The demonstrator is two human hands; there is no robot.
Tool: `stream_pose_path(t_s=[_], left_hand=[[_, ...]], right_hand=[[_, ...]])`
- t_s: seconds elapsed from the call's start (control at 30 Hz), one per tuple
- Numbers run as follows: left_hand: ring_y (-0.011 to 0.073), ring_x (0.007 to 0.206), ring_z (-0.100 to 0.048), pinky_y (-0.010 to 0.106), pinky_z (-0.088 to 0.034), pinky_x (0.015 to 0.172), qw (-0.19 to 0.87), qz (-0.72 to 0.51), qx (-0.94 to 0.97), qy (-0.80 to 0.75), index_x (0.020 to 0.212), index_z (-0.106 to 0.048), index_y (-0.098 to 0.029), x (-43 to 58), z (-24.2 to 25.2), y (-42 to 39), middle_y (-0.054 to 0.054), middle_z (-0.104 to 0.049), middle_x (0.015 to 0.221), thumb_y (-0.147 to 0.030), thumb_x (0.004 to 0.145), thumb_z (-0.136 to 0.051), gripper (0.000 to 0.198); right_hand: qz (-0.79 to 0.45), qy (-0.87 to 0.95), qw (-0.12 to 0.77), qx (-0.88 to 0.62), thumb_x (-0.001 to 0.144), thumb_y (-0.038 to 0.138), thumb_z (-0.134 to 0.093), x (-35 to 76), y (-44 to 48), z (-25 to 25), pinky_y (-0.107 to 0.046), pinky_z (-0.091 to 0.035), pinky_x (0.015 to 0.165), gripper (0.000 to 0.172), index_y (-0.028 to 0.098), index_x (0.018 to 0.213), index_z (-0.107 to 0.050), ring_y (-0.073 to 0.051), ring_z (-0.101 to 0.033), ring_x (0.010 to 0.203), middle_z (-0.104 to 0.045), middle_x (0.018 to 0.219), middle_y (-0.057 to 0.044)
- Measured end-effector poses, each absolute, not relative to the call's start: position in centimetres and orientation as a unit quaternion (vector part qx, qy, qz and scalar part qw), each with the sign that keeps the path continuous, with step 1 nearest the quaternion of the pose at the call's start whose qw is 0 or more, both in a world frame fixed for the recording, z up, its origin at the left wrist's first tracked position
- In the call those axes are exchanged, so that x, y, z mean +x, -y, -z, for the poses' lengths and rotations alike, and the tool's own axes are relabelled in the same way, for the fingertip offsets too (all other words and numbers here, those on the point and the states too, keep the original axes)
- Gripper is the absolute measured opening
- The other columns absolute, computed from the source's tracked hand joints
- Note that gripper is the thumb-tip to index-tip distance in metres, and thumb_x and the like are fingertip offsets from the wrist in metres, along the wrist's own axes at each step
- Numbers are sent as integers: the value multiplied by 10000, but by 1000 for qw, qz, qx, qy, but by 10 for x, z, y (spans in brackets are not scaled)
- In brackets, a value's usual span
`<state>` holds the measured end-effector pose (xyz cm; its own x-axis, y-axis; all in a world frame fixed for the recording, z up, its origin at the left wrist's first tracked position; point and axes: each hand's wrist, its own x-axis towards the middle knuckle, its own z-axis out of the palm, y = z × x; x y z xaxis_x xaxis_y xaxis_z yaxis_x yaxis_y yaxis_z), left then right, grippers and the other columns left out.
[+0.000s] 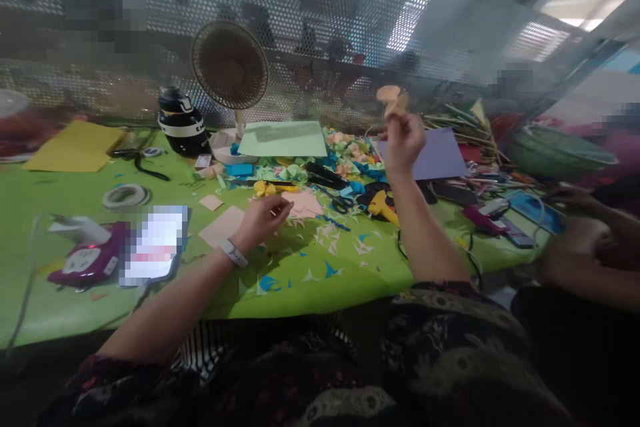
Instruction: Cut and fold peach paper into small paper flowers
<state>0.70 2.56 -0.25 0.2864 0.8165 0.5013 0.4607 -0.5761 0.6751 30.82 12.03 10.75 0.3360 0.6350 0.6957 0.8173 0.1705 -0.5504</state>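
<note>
On my feed, farthest left on the green-covered counter (305,297), a yellow sheet (77,147) lay whole, and I judged it unused stock. Nearer the middle came a larger flat peach sheet (216,228) and a small peach square (211,202), neither shaped as far as I could see. My left hand (265,217) was lowered just beside a cluster of peach paper (306,203), its fingers loosely curled; I could not tell whether they gripped anything. To the right of it, pointed scraps (327,240) littered the counter, so plenty of cutting looked done. Behind them a heap of crumpled and curled pieces (345,153) in green, peach and blue suggested many were already formed. A green sheet (283,138) by that heap seemed to be material left over, as did the purple sheet (447,153) beyond my right hand (406,140).

That right hand was raised well above the counter, thumb and fingers pinched together on the lower end of a peach paper piece (391,97). The piece stood up from the fingertips, pale and thin, with a rounded upper lobe and a folded, curling part beneath; blur hid its finer edges. I judged it partly or wholly shaped, but couldn't say which.
</note>
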Motion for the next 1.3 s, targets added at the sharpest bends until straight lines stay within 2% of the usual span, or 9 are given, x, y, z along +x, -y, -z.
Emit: stream_pose_path(t_s=[0.17,0.33,0.47,0.57,0.7,0.8,0.87,1.07,1.3], left_hand=[[126,579,-575,217,-401,534,206,-417,775,-428,784,-686,-162,6,-2,-24,51,-703,719,-380,910,-539,292],[110,491,-477,217,-317,484,219,-410,762,-451,759,-682,-166,8,-1,-23,12,-601,561,-388,884,-548,287],[102,478,-470,209,-299,462,263,-450,709,-476,739,-670,-165,7,0,-25,-6,-570,541,-419,848,-594,286],[83,435,-440,201,-293,427,318,-505,643,-480,668,-623,-164,6,-3,-29,-28,-523,494,-437,820,-636,313],[64,382,-442,182,-341,393,406,-575,539,-463,646,-607,-164,6,-7,-33,-39,-519,459,-424,791,-691,309],[49,368,-444,161,-348,378,432,-600,499,-452,621,-595,-165,6,-8,-35,-45,-521,451,-388,784,-718,303],[45,366,-450,153,-354,375,441,-602,492,-449,628,-609,-162,7,-7,-35,-44,-530,453,-360,790,-721,280],[45,374,-467,147,-365,374,454,-607,473,-449,618,-610,-162,6,-7,-36,-39,-541,453,-332,796,-729,273],[42,388,-472,145,-382,387,458,-593,487,-450,640,-625,-156,5,-3,-36,-34,-552,473,-388,783,-742,296]], right_hand=[[1,640,360,-679,763,352,-741,312,-146,-108,-318,-455,730,285,190,593,-580,-202,-611,696,-602,575,-33],[-116,742,239,-615,862,358,-593,277,-108,-61,-272,-420,624,260,188,665,-611,-162,-594,608,-661,640,-28],[-55,775,237,-584,821,410,-610,254,-90,-40,-275,-334,567,343,199,565,-523,-147,-522,582,-604,602,-14],[-37,780,219,-585,820,326,-565,246,-92,-36,-285,-295,552,347,202,509,-471,-143,-477,550,-542,538,-8],[-101,806,206,-546,806,338,-611,241,-94,-27,-275,-394,622,173,175,794,-667,-185,-598,699,-699,779,-50],[-135,866,153,-456,819,410,-648,236,-90,-15,-333,-475,801,402,169,1139,-675,-255,-645,969,-713,1132,-117],[-113,899,111,-408,831,410,-649,233,-88,-7,-382,-466,901,473,173,1241,-648,-296,-617,1092,-680,1243,-133],[-85,894,95,-430,907,382,-561,230,-87,0,-379,-482,865,322,188,1115,-712,-282,-640,1058,-727,1152,-108],[-40,893,80,-441,904,437,-553,223,-83,-2,-377,-475,834,345,197,1083,-724,-276,-635,1037,-727,1126,-112]])
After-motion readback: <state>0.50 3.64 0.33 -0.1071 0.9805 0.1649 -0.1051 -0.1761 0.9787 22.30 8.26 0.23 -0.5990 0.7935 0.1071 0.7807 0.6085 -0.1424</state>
